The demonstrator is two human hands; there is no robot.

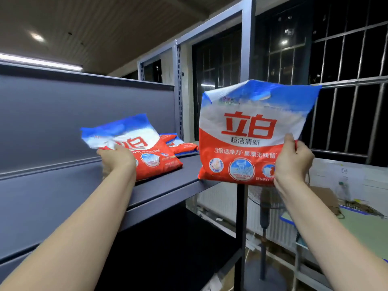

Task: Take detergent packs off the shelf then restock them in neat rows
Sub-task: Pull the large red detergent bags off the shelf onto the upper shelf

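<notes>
My right hand (292, 162) grips the lower right corner of a red, white and blue detergent pack (245, 131), held upright in the air just past the shelf's right end. My left hand (117, 159) holds a second, blurred detergent pack (147, 150) by its left side; its bottom rests on the dark grey shelf (69, 192) while its top tilts up. Behind it, further packs (180, 144) lie flat on the shelf near the upright post; how many is hidden.
A grey shelf back panel (84, 114) rises behind the packs. A slotted metal upright (179, 91) and a dark frame post (241, 227) bound the shelf's right end. Barred windows (346, 59) stand beyond. A standing fan (265, 206) and cluttered tables (357, 217) lie lower right.
</notes>
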